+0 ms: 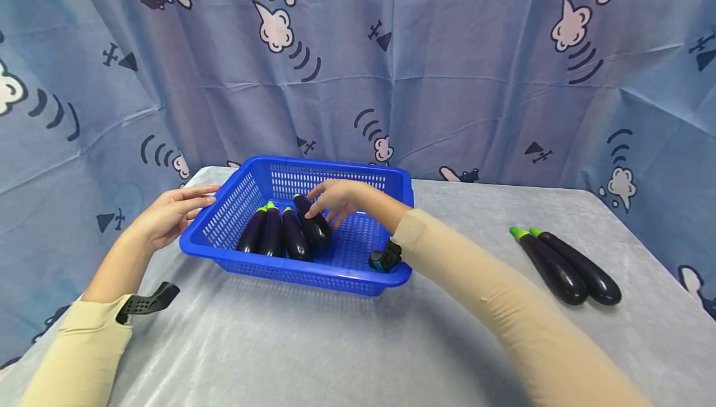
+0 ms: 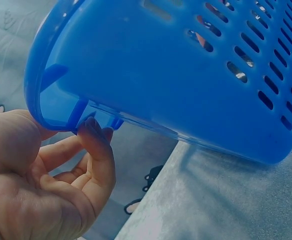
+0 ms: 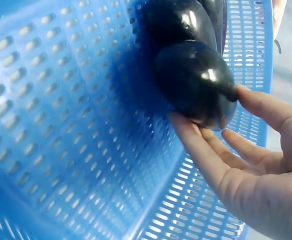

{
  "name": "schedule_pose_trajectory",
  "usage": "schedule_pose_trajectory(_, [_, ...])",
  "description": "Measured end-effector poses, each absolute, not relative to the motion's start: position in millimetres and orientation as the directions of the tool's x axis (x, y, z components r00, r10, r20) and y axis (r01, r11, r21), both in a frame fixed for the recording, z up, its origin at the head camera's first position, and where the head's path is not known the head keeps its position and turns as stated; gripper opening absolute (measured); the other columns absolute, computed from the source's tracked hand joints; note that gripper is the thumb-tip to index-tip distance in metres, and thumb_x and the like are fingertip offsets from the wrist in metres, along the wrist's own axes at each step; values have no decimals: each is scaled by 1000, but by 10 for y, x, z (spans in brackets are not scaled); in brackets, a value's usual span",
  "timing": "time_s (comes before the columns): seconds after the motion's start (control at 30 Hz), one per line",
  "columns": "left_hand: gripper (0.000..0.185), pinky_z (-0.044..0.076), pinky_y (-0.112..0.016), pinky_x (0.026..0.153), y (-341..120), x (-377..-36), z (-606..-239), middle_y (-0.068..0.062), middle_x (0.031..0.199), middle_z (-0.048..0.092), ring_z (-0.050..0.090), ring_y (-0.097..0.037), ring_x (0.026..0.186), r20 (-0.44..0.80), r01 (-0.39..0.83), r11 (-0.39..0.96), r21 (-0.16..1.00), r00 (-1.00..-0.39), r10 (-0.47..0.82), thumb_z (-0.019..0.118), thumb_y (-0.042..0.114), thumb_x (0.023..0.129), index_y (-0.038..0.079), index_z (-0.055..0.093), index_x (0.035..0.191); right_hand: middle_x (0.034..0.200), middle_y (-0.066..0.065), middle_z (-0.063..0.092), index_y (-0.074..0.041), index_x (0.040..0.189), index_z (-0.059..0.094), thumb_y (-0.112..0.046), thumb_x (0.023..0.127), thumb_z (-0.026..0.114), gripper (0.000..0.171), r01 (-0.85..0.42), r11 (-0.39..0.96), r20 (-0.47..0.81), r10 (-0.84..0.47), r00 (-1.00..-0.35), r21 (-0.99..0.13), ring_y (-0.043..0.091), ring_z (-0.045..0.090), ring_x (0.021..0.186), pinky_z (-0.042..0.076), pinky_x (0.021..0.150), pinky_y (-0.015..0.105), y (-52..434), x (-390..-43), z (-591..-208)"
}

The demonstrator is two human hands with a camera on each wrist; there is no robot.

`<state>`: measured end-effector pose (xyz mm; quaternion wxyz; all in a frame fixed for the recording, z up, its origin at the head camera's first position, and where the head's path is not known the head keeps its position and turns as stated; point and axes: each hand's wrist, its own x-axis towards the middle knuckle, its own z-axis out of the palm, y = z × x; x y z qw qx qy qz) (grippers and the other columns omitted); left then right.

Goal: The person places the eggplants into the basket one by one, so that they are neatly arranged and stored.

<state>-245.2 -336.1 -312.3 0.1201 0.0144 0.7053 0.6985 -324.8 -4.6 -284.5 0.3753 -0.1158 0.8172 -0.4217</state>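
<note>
A blue plastic basket [image 1: 335, 276] with slotted walls holds several dark purple eggplants side by side in its left half, green stem ends toward the back. My right hand [image 1: 338, 199] reaches inside it and grips the rightmost eggplant [image 1: 319, 231], thumb on one side and fingers on the other. The right wrist view shows that eggplant's [image 3: 193, 80] glossy round end between thumb and fingers, right against its neighbour [image 3: 178, 20]. At the basket's left end my left hand [image 1: 168, 214] holds the rim [image 2: 68, 125], with its fingertips at the rim's underside.
Two more eggplants [image 1: 554, 270] lie side by side on the grey-white tabletop [image 1: 279, 345] at the right. Behind the table hangs a blue curtain [image 1: 347, 109] printed with planes and clouds. Black camera straps [image 1: 146, 301] sit on both sleeved wrists.
</note>
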Motion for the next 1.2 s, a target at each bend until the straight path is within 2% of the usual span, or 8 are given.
schedule_pose_trajectory(0.17, [31, 64, -25, 77, -3361, -2461, -3127, 11, 104, 77, 75, -7, 93, -147, -143, 33, 989, -971, 186, 57, 12, 110, 34, 78, 105, 163, 21, 43, -8, 161, 42, -8, 106, 64, 59, 168, 640, -561, -480, -675, -750, 49, 44, 147, 49, 111, 58, -45, -3263, -2894])
schedule_pose_trajectory(0.57, [32, 64, -26, 76, -3363, -2455, -3124, 10, 103, 77, 75, -9, 90, -149, -147, 25, 989, -972, 184, 57, 12, 110, 34, 79, 105, 165, 21, 41, -6, 162, 40, -4, 107, 60, 58, 218, 647, -608, -471, -640, -731, 49, 45, 146, 49, 113, 56, -80, -3257, -2946])
schedule_pose_trajectory(0.87, [31, 64, -25, 76, -3360, -2460, -3121, 11, 102, 77, 75, -8, 90, -149, -144, 38, 989, -973, 177, 58, 13, 110, 35, 78, 104, 161, 19, 47, -12, 160, 45, -8, 107, 62, 56, 214, 675, -618, -440, -651, -706, 46, 53, 141, 54, 109, 53, -62, -3254, -2936])
schedule_pose_trajectory(1.2, [32, 64, -25, 76, -3361, -2457, -3132, 11, 103, 77, 75, -8, 91, -144, -142, 21, 990, -973, 181, 57, 11, 110, 34, 79, 104, 159, 18, 49, -12, 157, 50, -10, 108, 61, 51, 190, 680, -602, -440, -666, -708, 46, 55, 138, 55, 107, 55, -51, -3281, -2941])
